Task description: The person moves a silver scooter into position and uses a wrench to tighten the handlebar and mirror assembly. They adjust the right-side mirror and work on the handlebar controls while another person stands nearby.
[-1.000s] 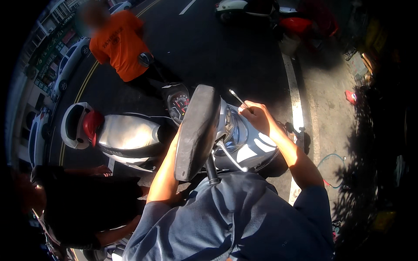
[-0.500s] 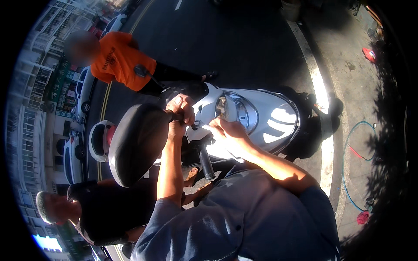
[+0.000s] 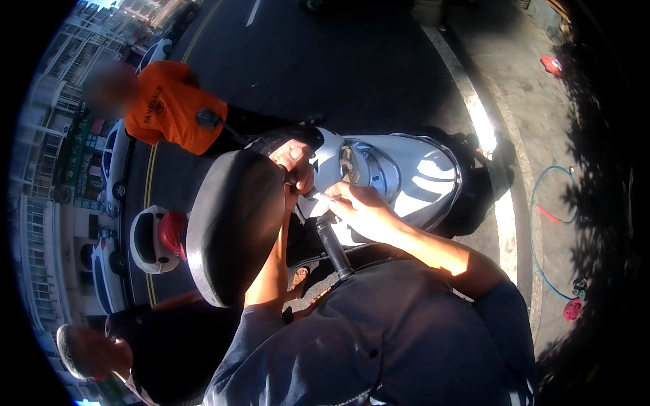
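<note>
A large dark rear-view mirror [image 3: 237, 227] is held up in front of me, left of a white scooter [image 3: 426, 177]. My left hand [image 3: 294, 164] is closed around the mirror's short black stem. Right beside it, my right hand [image 3: 360, 208] is closed in a pinch at the stem's lower end. Something small and pale shows at those fingertips, too small to name. Just below the right hand, the scooter's black handlebar grip [image 3: 334, 247] points toward me. The scooter's headlight [image 3: 376, 169] lies beyond my hands.
Behind the scooter stands a person in an orange shirt [image 3: 176, 108], near the scooter's other mirror [image 3: 208, 119]. A person in a dark shirt [image 3: 176, 348] is at lower left. Parked cars line the road. A blue-green hose [image 3: 533, 233] lies on the pavement at right.
The mirror has shifted slightly right and its housing has turned more upright, with my left hand still on its stem. My right hand stays close by. The whole view has swung a little.
</note>
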`<control>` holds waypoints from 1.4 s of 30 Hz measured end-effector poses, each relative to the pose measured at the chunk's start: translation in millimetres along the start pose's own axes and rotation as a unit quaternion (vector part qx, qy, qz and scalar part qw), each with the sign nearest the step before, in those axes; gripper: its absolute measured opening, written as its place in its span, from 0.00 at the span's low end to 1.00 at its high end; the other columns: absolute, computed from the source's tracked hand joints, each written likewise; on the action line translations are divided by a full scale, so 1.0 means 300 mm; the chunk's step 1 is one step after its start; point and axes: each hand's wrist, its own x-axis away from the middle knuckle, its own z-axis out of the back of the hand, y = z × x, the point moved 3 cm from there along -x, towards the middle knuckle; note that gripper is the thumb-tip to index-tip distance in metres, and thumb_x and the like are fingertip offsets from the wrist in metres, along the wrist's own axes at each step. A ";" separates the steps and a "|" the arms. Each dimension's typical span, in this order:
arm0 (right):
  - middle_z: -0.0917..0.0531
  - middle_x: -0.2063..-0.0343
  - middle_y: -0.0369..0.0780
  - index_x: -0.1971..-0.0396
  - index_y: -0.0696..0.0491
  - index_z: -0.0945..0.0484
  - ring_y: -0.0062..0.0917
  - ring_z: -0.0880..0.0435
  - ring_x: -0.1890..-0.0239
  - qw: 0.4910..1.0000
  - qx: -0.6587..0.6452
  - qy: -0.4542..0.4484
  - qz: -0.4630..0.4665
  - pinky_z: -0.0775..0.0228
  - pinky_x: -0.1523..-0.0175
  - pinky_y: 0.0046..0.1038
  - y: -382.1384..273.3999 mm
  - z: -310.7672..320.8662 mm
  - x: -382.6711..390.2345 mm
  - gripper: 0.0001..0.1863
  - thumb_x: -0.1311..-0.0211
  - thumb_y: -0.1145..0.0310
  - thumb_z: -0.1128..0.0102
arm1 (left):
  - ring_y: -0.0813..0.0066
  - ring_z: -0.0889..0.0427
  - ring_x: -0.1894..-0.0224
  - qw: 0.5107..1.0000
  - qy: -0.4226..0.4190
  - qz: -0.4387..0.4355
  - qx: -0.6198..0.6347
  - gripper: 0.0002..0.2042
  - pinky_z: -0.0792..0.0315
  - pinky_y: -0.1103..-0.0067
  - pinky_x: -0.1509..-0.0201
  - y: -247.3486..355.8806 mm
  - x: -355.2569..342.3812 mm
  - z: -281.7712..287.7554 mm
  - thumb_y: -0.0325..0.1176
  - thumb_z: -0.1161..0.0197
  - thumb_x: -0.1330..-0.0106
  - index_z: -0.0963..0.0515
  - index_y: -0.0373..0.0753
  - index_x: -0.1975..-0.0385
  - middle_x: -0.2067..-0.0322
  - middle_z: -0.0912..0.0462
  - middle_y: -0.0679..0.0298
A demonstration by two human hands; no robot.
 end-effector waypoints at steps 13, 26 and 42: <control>0.19 0.73 0.35 0.59 0.55 0.20 0.16 0.22 0.73 0.964 -0.226 -0.143 -0.014 0.31 0.67 0.17 0.091 0.170 -0.184 0.16 0.39 0.60 0.33 | 0.81 0.39 0.90 0.998 -0.058 0.004 0.026 0.13 0.46 0.81 0.85 -0.055 -0.026 0.096 0.43 0.40 0.30 0.25 0.38 0.63 0.90 0.34 0.71; 0.18 0.66 0.41 0.56 0.55 0.19 0.31 0.17 0.66 0.926 -0.013 0.202 0.318 0.24 0.62 0.28 0.003 -0.127 0.092 0.11 0.39 0.78 0.35 | 0.82 0.39 0.90 0.999 -0.038 0.001 0.013 0.12 0.44 0.82 0.84 -0.056 -0.011 0.120 0.41 0.40 0.29 0.25 0.38 0.59 0.89 0.34 0.72; 0.16 0.61 0.41 0.53 0.56 0.22 0.27 0.14 0.62 0.934 -0.209 0.210 0.199 0.23 0.55 0.26 0.102 -0.178 0.108 0.09 0.31 0.75 0.42 | 0.82 0.38 0.90 0.933 0.059 0.092 0.342 0.13 0.42 0.82 0.85 -0.096 0.002 0.081 0.43 0.42 0.28 0.25 0.38 0.59 0.89 0.34 0.72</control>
